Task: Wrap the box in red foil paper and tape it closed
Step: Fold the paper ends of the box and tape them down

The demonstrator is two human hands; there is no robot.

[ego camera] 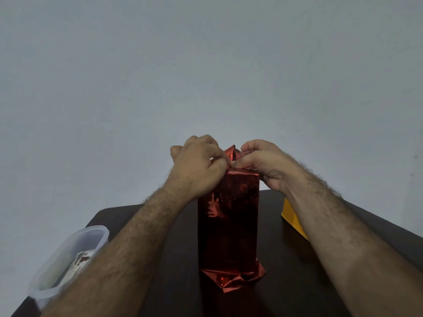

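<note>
I see the tall rectangular box wrapped in shiny red foil paper (229, 220) standing upright near the middle of the dark brown table (283, 271), its long face toward me. The foil covers every side I can see. At the near, lower end the paper is folded and crumpled into a loose flared skirt that lies on the tabletop. At the top end a pointed flap of the red foil sticks up between the two hands.

The left hand (199, 167) sits at the top left corner of the box, fingers curled, its thumb and fingertips pinching the foil at the top edge. The right hand (263, 162) is at the top right corner, its fingers curled over, with the thumb pressed down on the folded foil along the top edge beside the flap. The two thumbs nearly meet at the middle of that edge. Both bare forearms reach in from the lower corners of the view.

To the left, at the table's edge, stands a translucent plastic tub (68, 255) with some pale, unclear contents, partly hidden by the left forearm. To the right, behind the right forearm, I see part of a yellow flat-sided object (291, 216) on the table. A plain grey wall (206, 65) fills the background.
</note>
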